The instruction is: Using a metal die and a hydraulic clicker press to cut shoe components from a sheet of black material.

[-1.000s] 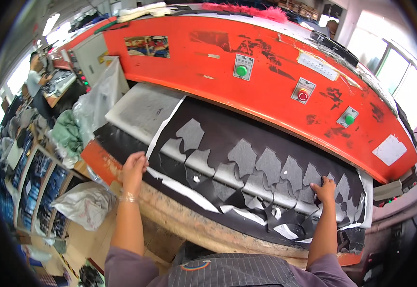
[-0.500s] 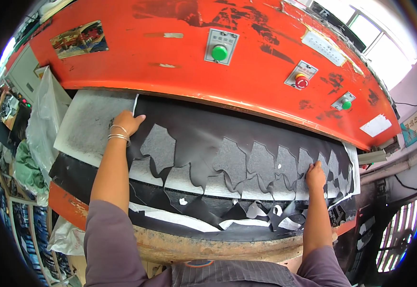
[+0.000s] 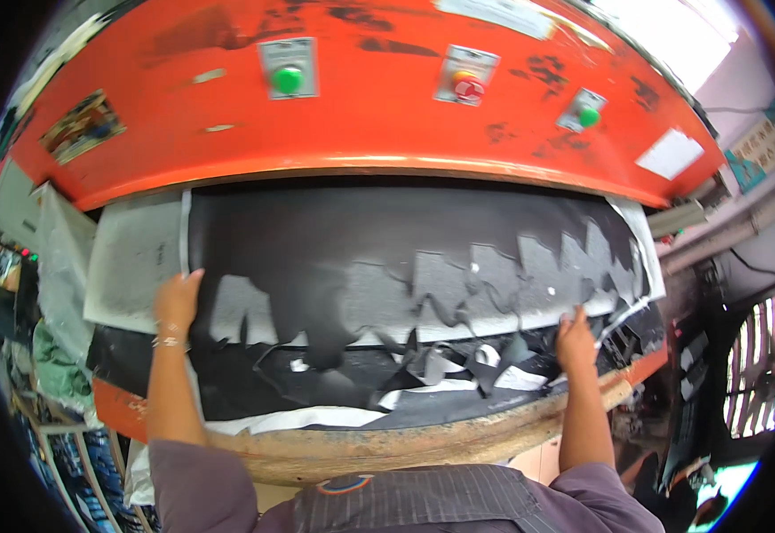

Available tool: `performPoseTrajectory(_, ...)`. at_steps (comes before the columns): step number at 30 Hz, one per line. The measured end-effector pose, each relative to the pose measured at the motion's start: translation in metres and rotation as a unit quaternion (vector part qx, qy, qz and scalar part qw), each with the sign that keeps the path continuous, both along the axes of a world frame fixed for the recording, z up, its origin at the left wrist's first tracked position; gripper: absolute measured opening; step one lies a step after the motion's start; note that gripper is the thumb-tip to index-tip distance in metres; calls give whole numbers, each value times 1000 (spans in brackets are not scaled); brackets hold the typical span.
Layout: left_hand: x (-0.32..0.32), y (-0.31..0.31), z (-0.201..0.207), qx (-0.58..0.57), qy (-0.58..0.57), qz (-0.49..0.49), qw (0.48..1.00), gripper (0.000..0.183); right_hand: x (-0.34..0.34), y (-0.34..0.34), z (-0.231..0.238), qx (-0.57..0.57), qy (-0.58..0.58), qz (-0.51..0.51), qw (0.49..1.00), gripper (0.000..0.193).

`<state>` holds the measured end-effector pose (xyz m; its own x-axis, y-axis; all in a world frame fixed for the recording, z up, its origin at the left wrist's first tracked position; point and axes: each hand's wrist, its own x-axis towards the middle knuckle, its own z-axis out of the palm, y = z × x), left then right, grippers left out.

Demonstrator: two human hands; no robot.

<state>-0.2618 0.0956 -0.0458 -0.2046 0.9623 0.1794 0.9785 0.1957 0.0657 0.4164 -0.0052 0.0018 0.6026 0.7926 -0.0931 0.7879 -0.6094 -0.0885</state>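
Note:
A wide black sheet (image 3: 316, 226), seemingly leather or synthetic leather, lies across a pale grey board (image 3: 134, 266). Jagged openings along its near side let the grey board show, and ragged strips trail toward me. At the sheet's left edge my left hand (image 3: 177, 302) is closed, its thumb pointing up. On the right, my right hand (image 3: 576, 342) pinches the near, cut edge of the same sheet. What lies under the fingers of both hands is partly hidden. Black and white scraps (image 3: 436, 364) lie along the near side.
An orange machine body (image 3: 387, 124) spans above the board, with green buttons (image 3: 288, 81) and a red stop button (image 3: 468, 87). A worn wooden front edge (image 3: 378, 457) runs close to my body. Clear plastic sheeting (image 3: 66, 240) hangs at the left.
Both hands have come nearer to me, the left one sliding down the sheet's left edge. The black sheet has shifted toward me on its left side. My view has turned rightward.

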Motion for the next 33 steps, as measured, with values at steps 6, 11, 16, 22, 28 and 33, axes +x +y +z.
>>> performPoseTrajectory(6,-27,-6,-2,4,-13,33,999,52,6,-72,21,-38,126,175,976,50)
performPoseTrajectory(11,12,27,34,-20,21,163,986,48,100,-73,36,166,199,97,961,38)
performPoseTrajectory(16,155,42,39,24,33,-3,999,65,200,22,22,241,122,102,958,46)
performPoseTrajectory(22,324,-16,50,-75,29,-89,993,62,277,136,7,158,48,-65,984,67)
performPoseTrajectory(28,333,-32,60,-87,3,-67,994,61,298,166,4,42,141,-68,987,73)
performPoseTrajectory(33,333,-31,59,-103,8,-63,993,61,283,137,7,46,82,-53,994,49)
